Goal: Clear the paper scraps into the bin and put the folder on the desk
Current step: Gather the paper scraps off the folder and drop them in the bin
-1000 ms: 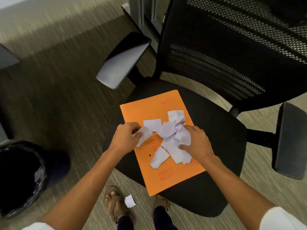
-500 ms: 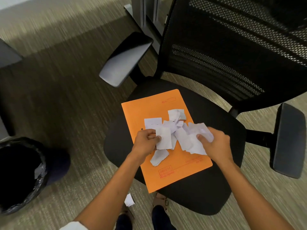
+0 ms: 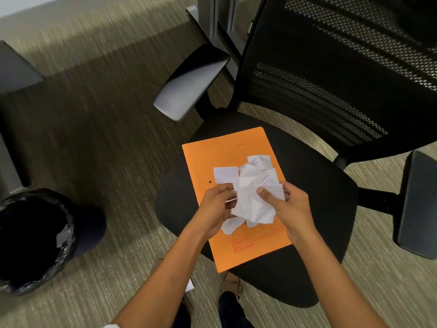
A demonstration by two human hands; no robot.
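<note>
An orange folder (image 3: pixel 220 155) lies flat on the black seat of an office chair (image 3: pixel 314 185). White paper scraps (image 3: pixel 255 171) sit piled on its middle. My right hand (image 3: pixel 290 204) grips a bunch of scraps (image 3: pixel 253 207) just above the folder, thumb on top. My left hand (image 3: pixel 215 207) is curled against the same bunch from the left, pinching its edge. One more scrap (image 3: pixel 230 227) lies under the hands on the folder. Another small scrap (image 3: pixel 189 286) rests on the carpet by my feet. The black lined bin (image 3: pixel 35 242) stands on the floor at the left.
The chair's mesh back (image 3: pixel 343 67) and two armrests (image 3: pixel 191 84) (image 3: pixel 418 204) ring the seat. A grey desk leg (image 3: pixel 212 22) rises behind the chair. Carpet lies between the chair and the bin. A dark object's corner (image 3: pixel 14 67) shows at far left.
Both hands have drawn together and gathered loose scraps off the folder into one bunch held between them. The folder has stayed put on the seat.
</note>
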